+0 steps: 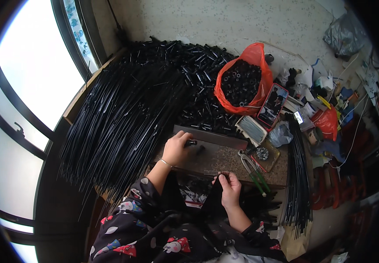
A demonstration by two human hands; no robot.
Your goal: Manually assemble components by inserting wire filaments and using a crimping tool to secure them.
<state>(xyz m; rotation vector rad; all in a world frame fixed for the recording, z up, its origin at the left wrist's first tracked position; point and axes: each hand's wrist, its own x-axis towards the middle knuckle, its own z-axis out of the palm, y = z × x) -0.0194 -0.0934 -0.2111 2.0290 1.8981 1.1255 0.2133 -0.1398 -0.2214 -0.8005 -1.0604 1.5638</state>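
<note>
Right hand: from where I'm standing, it is pinching a few thin pins at lower centre; their ends are jutting out, so a loosening pinch could be dropping them over the bench edge.
Thin pins: they are looking straight, greyish and hair-fine, pointing leftward; their exact number is escaping me.
Green-handled pliers: right of centre, the handles are overhanging the edge, so a swinging right forearm could be knocking them down.
Left hand: it is apparently gripping a short black tube near the frame's middle; a bump against the metal strip could be jarring it free.
Black tube: it is showing a dark, glossy end, the hand hiding the rest.
Loose black piece: it is lying just beside that hand, where a careless sweep could be sending it rolling.
</note>
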